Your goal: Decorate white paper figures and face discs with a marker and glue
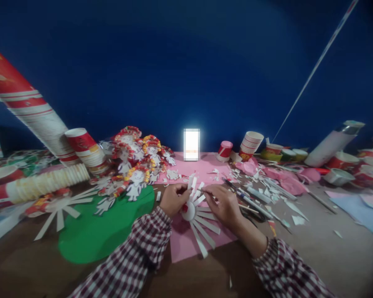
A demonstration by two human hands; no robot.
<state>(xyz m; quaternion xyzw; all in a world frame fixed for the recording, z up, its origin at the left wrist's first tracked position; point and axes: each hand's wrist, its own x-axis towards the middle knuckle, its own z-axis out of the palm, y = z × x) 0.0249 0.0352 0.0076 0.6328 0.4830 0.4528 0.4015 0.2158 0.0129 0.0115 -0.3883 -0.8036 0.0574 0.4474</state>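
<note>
Between my hands is a paper cup cut into strips (pixel 189 211), its round white base in the middle and its white strips fanned out like rays. My left hand (pixel 173 200) is closed on its left side, with thumb and fingers pinching near an upright strip. On the right, my right hand (pixel 226 207) has its fingers bent together at the upper strips, seemingly gripping a strip end; the exact contact is too small to make out. Some red print shows beside my left fingers. Beneath lies a pink sheet (pixel 182 246).
Left are a green sheet (pixel 90 238), another strip-cut cup (pixel 62 203), paper dolls with red and yellow curls (pixel 136 182) and long cup stacks (pixel 43 120). A bright pixelated patch (pixel 191 145) stands behind. Rightward lie pens (pixel 251 203), paper scraps (pixel 298 220) and more cups (pixel 251 145).
</note>
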